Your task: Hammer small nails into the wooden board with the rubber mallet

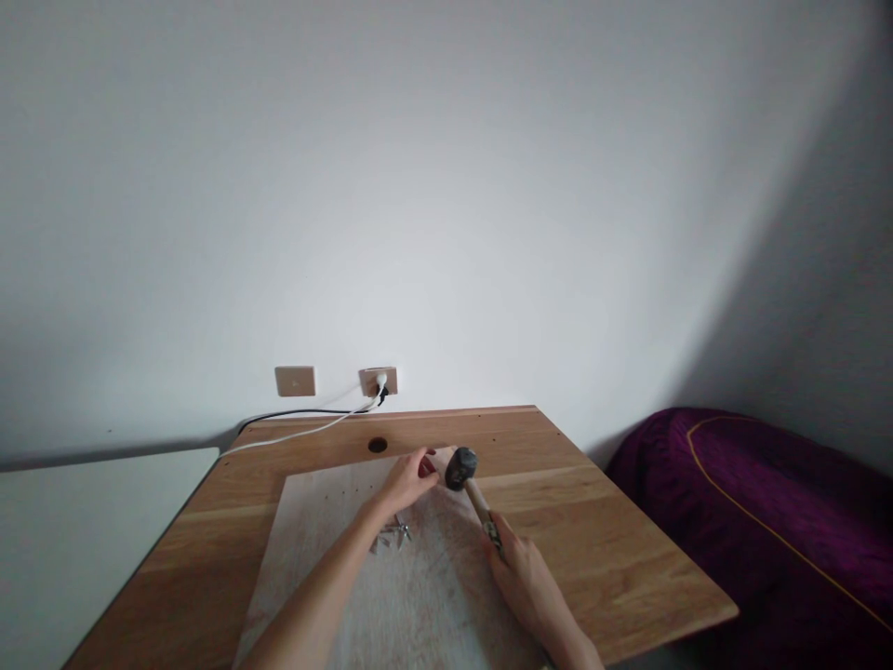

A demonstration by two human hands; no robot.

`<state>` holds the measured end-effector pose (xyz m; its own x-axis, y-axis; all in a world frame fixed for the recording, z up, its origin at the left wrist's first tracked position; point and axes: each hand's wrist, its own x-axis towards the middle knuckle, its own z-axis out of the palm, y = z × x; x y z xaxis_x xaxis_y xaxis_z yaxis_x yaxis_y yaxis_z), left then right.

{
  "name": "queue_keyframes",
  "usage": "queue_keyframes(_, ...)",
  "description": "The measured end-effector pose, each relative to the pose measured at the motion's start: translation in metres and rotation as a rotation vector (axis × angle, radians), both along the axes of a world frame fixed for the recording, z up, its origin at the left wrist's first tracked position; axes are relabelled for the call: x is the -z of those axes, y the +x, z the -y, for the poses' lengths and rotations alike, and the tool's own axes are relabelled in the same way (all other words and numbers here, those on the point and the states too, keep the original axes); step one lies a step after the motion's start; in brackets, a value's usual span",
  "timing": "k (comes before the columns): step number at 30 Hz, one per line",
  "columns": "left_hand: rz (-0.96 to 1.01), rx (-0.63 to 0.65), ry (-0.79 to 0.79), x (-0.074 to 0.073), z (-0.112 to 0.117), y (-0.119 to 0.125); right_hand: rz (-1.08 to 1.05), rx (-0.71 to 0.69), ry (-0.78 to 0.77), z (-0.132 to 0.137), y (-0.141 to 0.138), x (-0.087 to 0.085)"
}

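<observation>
My right hand (525, 572) is closed round the wooden handle of a hammer (469, 479), whose dark head hangs just above the far edge of a pale board (327, 521). My left hand (411, 476) is pinched beside the hammer head, fingers together on something too small to make out. A small heap of metal nails (394, 534) lies on the board just under my left forearm.
The board rests on a wooden desk (558, 521) with a round cable hole (378, 445). White and black cables (307, 423) run to a wall socket (378, 381). A purple bed (767, 521) stands at the right, a white surface (90, 521) at the left.
</observation>
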<state>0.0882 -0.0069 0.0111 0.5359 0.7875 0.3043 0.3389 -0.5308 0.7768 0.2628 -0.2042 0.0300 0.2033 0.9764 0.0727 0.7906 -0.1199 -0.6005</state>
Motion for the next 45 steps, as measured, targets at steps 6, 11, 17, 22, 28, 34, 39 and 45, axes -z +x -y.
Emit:
queue_keyframes(6,-0.323,0.204,0.137,-0.038,0.015,-0.045,-0.003,-0.014,0.011,-0.001,0.003,0.004)
queue_keyframes(11,-0.470,0.383,0.124,-0.050,0.040,-0.065,-0.005,-0.026,0.039,-0.001,0.004,0.008)
queue_keyframes(17,-0.499,0.343,0.122,-0.047,0.041,-0.063,-0.004,-0.003,0.031,-0.003,0.004,0.011)
queue_keyframes(22,-0.544,0.393,0.086,-0.051,0.035,-0.062,-0.018,-0.010,0.014,-0.001,0.003,0.007)
queue_keyframes(28,-0.521,0.428,0.112,-0.045,0.036,-0.060,-0.003,0.008,-0.001,-0.001,0.002,0.005)
queue_keyframes(34,-0.384,0.300,0.071,-0.052,0.015,-0.051,-0.012,-0.003,0.025,-0.002,0.004,0.011)
queue_keyframes(39,-0.115,0.072,-0.039,-0.038,-0.019,-0.037,0.004,0.021,0.005,-0.001,0.001,0.006)
queue_keyframes(45,-0.033,-0.006,-0.039,0.000,-0.027,-0.034,0.001,0.024,-0.011,-0.002,0.000,0.002)
